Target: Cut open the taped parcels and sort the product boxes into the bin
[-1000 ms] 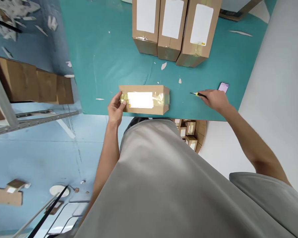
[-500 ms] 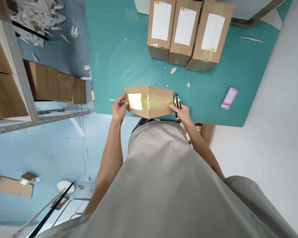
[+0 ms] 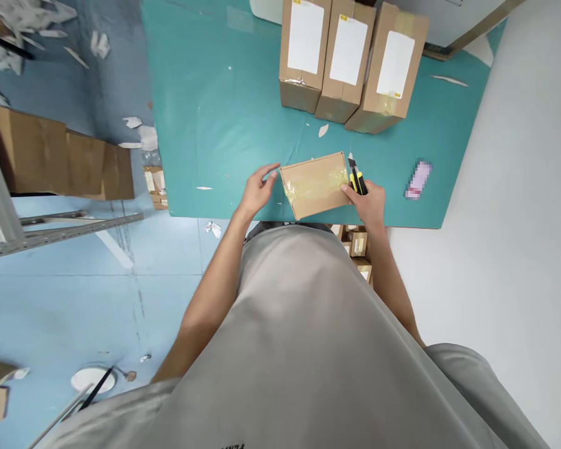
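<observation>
A small cardboard box (image 3: pixel 318 187) with clear yellowish tape is held up near the front edge of the green table, tilted. My right hand (image 3: pixel 370 202) pinches its right end with the thumb on top. The same hand also grips a black and yellow utility knife (image 3: pixel 358 181), its tip pointing away from me. My left hand (image 3: pixel 260 190) is at the box's left end with fingers stretched and apart. Its index fingertip is close to the upper left corner; whether it touches, I cannot tell.
Three taped cartons with white labels (image 3: pixel 346 56) stand at the back of the green table (image 3: pixel 206 125). A blurred pink item (image 3: pixel 418 179) lies at the right, paper scraps (image 3: pixel 323 130) nearer the middle. Brown boxes (image 3: pixel 42 149) and a metal rack (image 3: pixel 84 227) are at the left.
The box has turned and shifted right; its white label no longer shows. My left hand has let go of its left end and opened. My right hand moved right with the box and knife.
</observation>
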A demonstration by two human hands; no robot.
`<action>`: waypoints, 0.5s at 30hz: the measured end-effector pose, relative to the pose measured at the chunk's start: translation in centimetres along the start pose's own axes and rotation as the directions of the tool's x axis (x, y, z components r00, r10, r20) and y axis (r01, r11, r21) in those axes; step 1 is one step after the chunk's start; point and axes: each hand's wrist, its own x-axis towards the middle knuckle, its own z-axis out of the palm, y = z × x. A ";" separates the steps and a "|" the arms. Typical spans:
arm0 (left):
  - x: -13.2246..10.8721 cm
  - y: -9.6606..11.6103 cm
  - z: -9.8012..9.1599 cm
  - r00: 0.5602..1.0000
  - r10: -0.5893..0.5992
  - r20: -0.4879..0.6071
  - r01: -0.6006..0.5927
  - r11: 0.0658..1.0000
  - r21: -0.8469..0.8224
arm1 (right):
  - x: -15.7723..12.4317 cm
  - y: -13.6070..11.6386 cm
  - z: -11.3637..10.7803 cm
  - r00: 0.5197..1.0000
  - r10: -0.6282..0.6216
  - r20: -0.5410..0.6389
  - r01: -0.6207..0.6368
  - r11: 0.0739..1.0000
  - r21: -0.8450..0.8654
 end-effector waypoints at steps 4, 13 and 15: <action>1.1 4.5 -1.8 0.999 0.020 0.044 -0.020 1.000 0.011 | -1.6 -1.3 -0.4 0.998 -0.021 -0.066 0.007 0.980 -0.201; 3.0 5.6 -1.2 0.995 -0.005 0.101 0.010 0.999 -0.046 | -9.0 -7.9 2.8 0.958 -0.048 0.282 0.123 0.959 -0.256; 3.2 5.5 -1.3 0.992 0.001 0.126 0.006 0.999 -0.051 | -9.5 -9.3 4.5 0.939 -0.074 0.336 0.187 0.929 -0.320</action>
